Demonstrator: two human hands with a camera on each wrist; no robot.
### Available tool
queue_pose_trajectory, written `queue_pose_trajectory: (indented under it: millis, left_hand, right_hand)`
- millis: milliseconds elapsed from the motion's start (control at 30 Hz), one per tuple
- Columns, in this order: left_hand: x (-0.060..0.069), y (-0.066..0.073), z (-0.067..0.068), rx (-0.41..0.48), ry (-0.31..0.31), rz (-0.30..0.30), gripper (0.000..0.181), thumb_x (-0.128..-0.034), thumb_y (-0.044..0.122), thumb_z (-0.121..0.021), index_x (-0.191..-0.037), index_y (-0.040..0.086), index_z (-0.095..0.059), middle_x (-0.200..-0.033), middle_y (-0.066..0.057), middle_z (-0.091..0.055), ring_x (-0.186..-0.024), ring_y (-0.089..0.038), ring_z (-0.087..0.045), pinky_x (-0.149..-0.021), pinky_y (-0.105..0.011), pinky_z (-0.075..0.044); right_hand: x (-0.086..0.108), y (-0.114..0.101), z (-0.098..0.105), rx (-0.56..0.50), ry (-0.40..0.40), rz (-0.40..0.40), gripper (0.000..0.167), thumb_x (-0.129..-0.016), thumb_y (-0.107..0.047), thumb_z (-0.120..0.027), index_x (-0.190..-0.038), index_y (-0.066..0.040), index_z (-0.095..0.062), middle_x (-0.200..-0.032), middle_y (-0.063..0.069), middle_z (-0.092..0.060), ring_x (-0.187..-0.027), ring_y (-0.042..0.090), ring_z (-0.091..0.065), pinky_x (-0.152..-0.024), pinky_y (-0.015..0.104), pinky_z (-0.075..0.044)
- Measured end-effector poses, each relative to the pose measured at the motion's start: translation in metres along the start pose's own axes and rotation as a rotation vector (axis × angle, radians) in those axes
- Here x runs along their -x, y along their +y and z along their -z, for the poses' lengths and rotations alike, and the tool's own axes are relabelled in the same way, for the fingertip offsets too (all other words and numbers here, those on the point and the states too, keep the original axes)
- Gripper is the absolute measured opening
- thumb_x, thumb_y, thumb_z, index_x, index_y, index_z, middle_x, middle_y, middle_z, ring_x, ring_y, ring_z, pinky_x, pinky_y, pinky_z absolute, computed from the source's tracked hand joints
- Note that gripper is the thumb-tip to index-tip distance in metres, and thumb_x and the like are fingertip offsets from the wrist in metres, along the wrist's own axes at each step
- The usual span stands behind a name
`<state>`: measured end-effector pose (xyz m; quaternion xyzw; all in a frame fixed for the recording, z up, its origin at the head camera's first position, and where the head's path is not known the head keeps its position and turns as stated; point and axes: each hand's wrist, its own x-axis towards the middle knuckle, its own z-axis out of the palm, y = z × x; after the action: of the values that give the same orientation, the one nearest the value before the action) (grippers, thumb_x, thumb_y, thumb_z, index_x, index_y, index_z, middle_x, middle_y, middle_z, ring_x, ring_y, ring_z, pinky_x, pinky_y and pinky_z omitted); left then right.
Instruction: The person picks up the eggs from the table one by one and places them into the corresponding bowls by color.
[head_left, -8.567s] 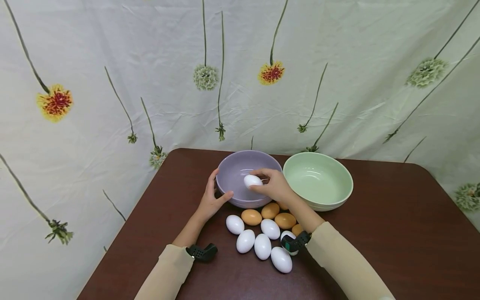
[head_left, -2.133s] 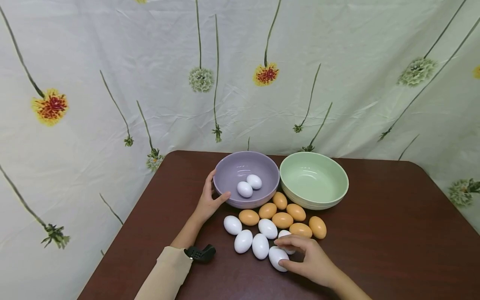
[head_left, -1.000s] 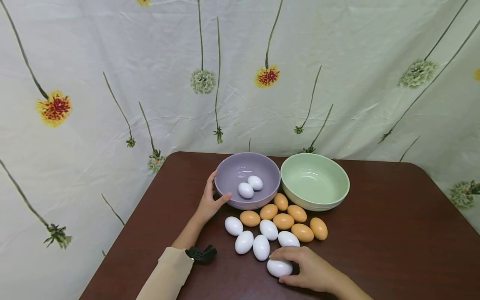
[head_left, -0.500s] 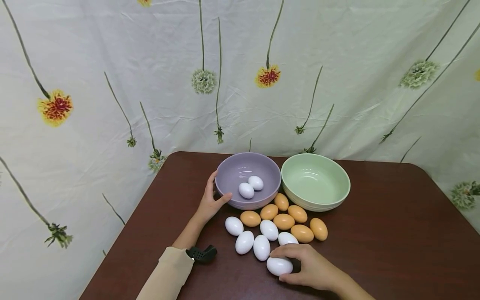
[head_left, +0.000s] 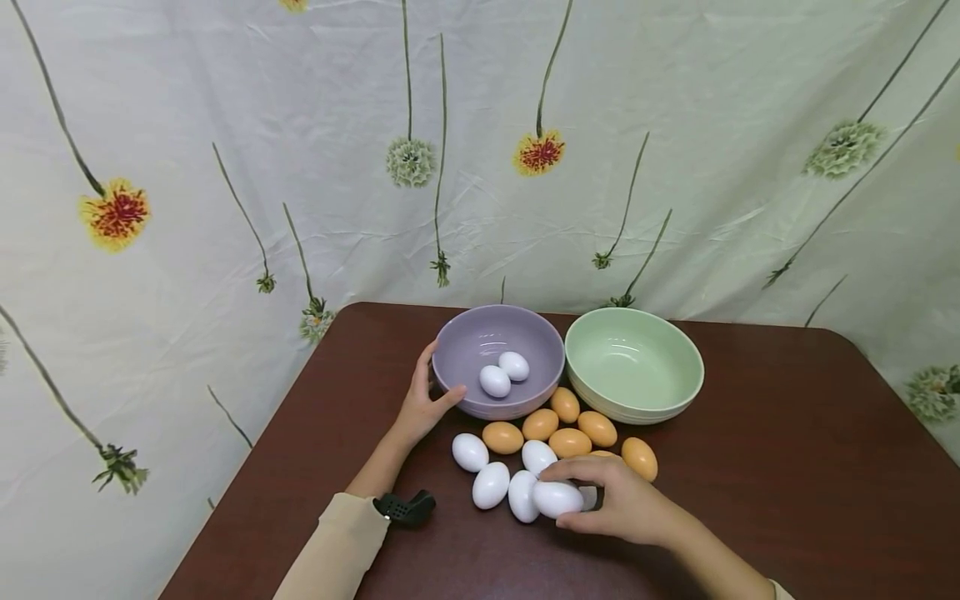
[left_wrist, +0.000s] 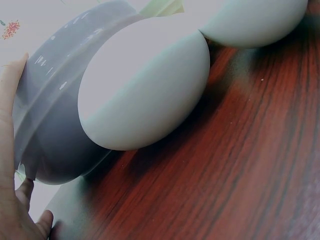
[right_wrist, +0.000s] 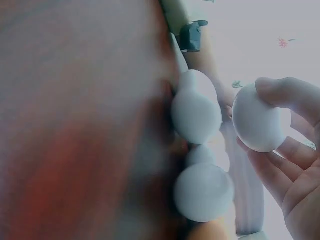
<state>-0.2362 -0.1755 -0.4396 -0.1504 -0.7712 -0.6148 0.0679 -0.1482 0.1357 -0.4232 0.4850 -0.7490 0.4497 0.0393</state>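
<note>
White egg (head_left: 557, 499) in right grip (head_left: 628, 503) | long axis left-right, head view

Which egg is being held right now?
The white egg pinched by the right hand, raised above the table; the other visible eggs lie on it or inside the purple bowl.

An indoor tabletop set-up is shown, apparently staged; whether it is housed in a home, office or lab can't be told. A dark reddish-brown table (head_left: 765, 400) with rounded far corners and wood grain is backed by a pale, creased cloth (head_left: 315, 100), printed with long-stemmed flowers (head_left: 115, 214) and hung along the far and left sides. Kitchen-type items are laid out: purple bowl (head_left: 465, 350), green bowl (head_left: 633, 367), white eggs (head_left: 491, 486), orange eggs (head_left: 639, 459). A staged look is added by a black wrist-worn device (head_left: 407, 507).
</note>
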Motion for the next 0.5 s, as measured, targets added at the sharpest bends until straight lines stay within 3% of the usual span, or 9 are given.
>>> queue_pose_trajectory:
  millis: [267, 500]
  left_hand:
    - [0.0, 0.0, 0.001, 0.009, 0.0, -0.001, 0.088, -0.0868, 0.008, -0.067, -0.154, -0.001, -0.011, -0.155, -0.029, -0.017, -0.137, -0.045, -0.026, -0.108, -0.057, -0.023]
    - [0.001, 0.001, 0.001, -0.014, -0.002, 0.007, 0.088, -0.0868, 0.01, -0.068, -0.154, 0.0, -0.011, -0.156, -0.028, -0.014, -0.14, -0.043, -0.022, -0.109, -0.057, -0.021]
  right_hand:
    - [-0.019, -0.004, 0.012, -0.082, -0.009, -0.118, 0.038, -0.08, -0.009, -0.081, -0.115, -0.005, -0.068, -0.113, 0.006, -0.069, -0.106, 0.014, -0.062, -0.089, 0.029, -0.05]
    - [-0.035, 0.001, 0.021, -0.085, -0.026, -0.161, 0.037, -0.081, -0.011, -0.08, -0.116, -0.003, -0.068, -0.113, 0.007, -0.068, -0.102, 0.013, -0.062, -0.086, 0.033, -0.052]
